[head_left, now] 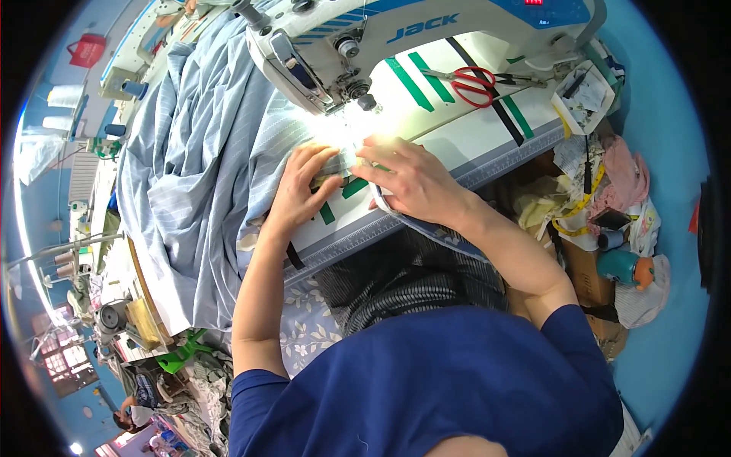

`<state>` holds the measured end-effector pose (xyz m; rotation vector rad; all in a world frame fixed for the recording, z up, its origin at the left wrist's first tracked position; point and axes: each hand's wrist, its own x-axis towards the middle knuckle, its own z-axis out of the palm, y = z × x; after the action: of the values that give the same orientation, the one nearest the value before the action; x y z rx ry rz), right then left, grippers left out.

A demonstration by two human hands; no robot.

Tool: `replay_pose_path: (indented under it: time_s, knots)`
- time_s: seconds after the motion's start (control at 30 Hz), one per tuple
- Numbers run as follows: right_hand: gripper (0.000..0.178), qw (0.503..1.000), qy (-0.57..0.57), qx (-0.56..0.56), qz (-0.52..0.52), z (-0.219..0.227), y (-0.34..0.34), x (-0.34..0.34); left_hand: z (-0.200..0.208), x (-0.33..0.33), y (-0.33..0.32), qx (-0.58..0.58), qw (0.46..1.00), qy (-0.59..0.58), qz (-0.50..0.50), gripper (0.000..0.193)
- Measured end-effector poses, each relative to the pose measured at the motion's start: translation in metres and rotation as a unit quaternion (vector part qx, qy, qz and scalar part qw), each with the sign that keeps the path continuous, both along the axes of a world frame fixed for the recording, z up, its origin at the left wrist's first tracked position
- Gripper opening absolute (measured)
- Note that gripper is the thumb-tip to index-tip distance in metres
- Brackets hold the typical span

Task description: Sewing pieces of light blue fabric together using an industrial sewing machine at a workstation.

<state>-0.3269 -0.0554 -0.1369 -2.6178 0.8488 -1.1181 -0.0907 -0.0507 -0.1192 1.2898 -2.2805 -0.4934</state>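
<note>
Under the bright lamp of a white and blue sewing machine, both my hands rest close to the needle area, which glare washes out. My left hand lies on the grey-blue striped fabric, fingers stretched forward and thumb apart. To the right of the needle, my right hand has its fingers bent around a narrow fabric strip, which curves down from the fingers over the table's front edge. The fingertips of both hands are partly lost in the glare.
Red-handled scissors lie right of the machine's needle, near green tape strips and a white tray of small items. A ruler strip runs along the table's front edge. Cloth scraps and a teal bottle sit at the right.
</note>
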Motion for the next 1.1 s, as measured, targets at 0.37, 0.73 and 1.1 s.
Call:
replay_pose_path:
  time_s: [0.37,0.73,1.1]
  knots:
    - [0.021,0.996,0.058,0.069,-0.019,-0.003,-0.01,-0.002,0.007,-0.027,-0.005,-0.095,0.989,-0.109,0.033,0.031]
    - [0.01,1.0,-0.017,0.025,-0.002,-0.008,-0.015,0.001,-0.008,-0.026,-0.011,-0.221,0.967,-0.125,-0.011,0.016]
    - [0.009,1.0,-0.017,0.021,0.009,-0.011,-0.015,0.0,-0.001,-0.032,-0.02,-0.103,0.993,0.032,0.056,0.008]
